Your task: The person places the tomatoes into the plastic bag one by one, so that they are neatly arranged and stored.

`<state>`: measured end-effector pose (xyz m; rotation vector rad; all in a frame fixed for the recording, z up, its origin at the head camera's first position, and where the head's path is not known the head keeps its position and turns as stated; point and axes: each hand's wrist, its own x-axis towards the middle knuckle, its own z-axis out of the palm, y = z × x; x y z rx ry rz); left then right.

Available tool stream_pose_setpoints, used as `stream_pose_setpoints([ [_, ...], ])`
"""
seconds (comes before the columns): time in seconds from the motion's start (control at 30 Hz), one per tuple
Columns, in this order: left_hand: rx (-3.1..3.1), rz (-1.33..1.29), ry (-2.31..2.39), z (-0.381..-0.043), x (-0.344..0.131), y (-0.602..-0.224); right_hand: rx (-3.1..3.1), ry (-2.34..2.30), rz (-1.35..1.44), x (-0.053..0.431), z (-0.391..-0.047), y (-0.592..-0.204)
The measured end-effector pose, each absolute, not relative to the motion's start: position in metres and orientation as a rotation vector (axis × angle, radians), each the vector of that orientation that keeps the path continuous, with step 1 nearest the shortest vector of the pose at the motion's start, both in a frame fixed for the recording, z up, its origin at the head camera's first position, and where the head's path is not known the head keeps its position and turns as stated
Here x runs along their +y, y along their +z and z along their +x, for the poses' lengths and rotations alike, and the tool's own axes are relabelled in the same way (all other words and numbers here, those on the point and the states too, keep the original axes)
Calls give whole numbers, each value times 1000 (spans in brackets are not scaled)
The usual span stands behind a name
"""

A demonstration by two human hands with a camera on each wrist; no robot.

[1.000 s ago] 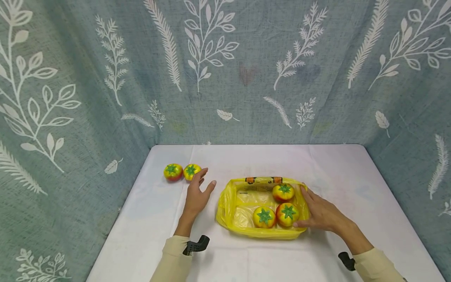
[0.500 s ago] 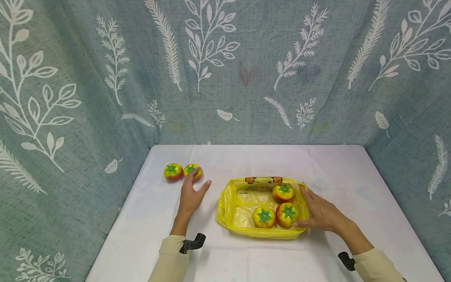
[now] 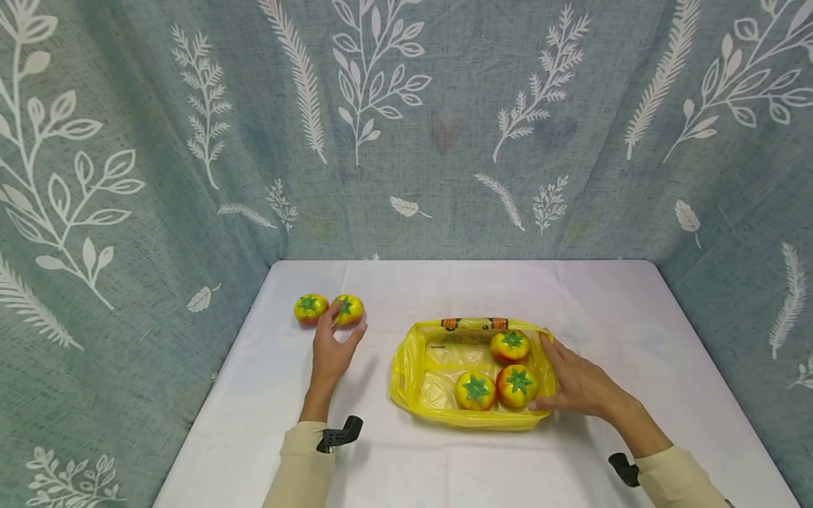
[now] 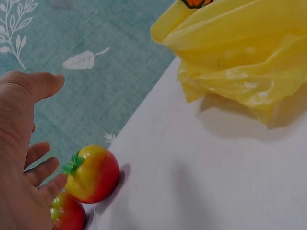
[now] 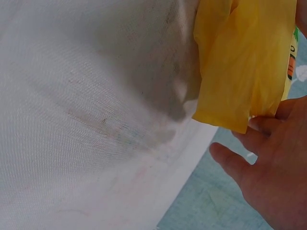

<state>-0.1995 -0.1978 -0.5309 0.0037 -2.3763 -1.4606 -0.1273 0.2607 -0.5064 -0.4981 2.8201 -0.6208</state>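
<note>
My left hand (image 3: 329, 358) reaches toward two yellow-red tomatoes with green star-shaped tops, its thumb and fingers apart. The nearer, right-hand tomato (image 3: 353, 312) lies just beyond the fingertips, partly covered by them; beside it is the left tomato (image 3: 308, 310). In the left wrist view, the palm and spread fingers hold nothing, and a tomato (image 4: 98, 173) appears past them. A yellow plastic bag (image 3: 406, 370) lies with its mouth spread wide and three tomatoes inside. My right hand (image 3: 587, 386) holds the bag's right end, thumb over the near rim, fingers along the far side.
A white cloth covers the table (image 3: 438, 462). Its far edge meets a grey-green curtain (image 3: 406, 141) with white leaf prints, which also hangs along both sides. Black wrist cameras sit on both forearms.
My left hand has moved left and slightly toward me, uncovering more of the right-hand tomato of the pair. The right hand, the bag and the tomatoes stay put.
</note>
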Motion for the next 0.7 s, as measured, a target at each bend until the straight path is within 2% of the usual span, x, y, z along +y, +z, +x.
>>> stream_pose_setpoints([
  [0.7,-2367,135,-1525,-208,-212,-551,2813,-624,-491,261,-128,-506],
])
